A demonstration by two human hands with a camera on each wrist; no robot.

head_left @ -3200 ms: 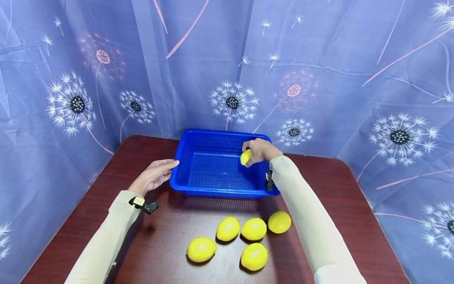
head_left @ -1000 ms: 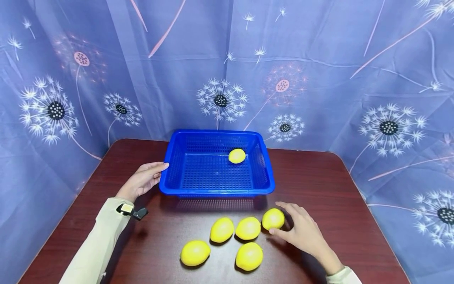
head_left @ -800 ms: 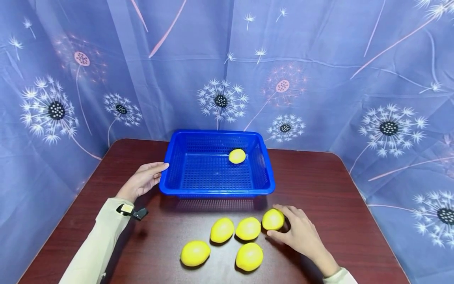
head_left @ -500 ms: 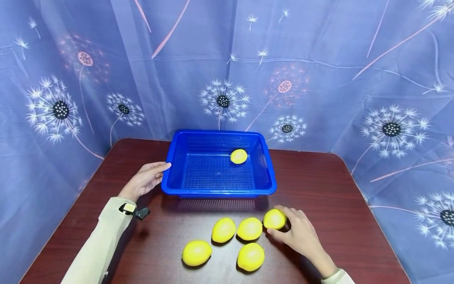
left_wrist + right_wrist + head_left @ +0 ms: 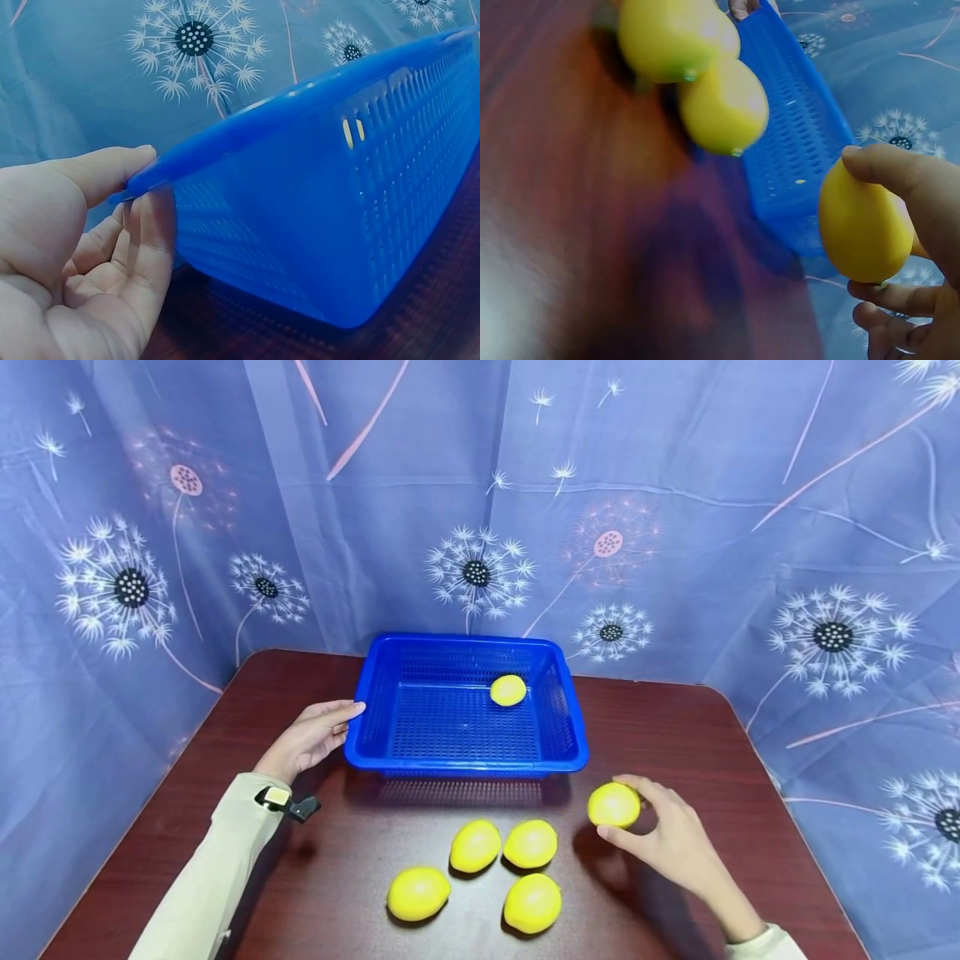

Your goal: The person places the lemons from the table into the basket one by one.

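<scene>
A blue perforated plastic basket (image 5: 465, 768) stands toward the back of the table, with one lemon (image 5: 507, 690) lying inside near its back right. My left hand (image 5: 311, 739) pinches the basket's left rim; in the left wrist view the thumb lies on top of the rim (image 5: 225, 139) and the fingers are beneath it. My right hand (image 5: 675, 839) holds another lemon (image 5: 613, 805) between thumb and fingers, raised over the table right of the basket's front corner. The right wrist view shows this lemon (image 5: 864, 221) gripped at its two ends.
Several lemons lie on the dark red wooden table (image 5: 675, 735) in front of the basket: a left one (image 5: 418, 893), a middle one (image 5: 476, 846), a right one (image 5: 531, 843) and a front one (image 5: 532, 903). A blue dandelion-print curtain (image 5: 420, 510) hangs behind the table.
My right hand released a lemon in the basket, came back to the table, grasped the rightmost lemon and lifted it up and to the right. My left hand stays at the rim.
</scene>
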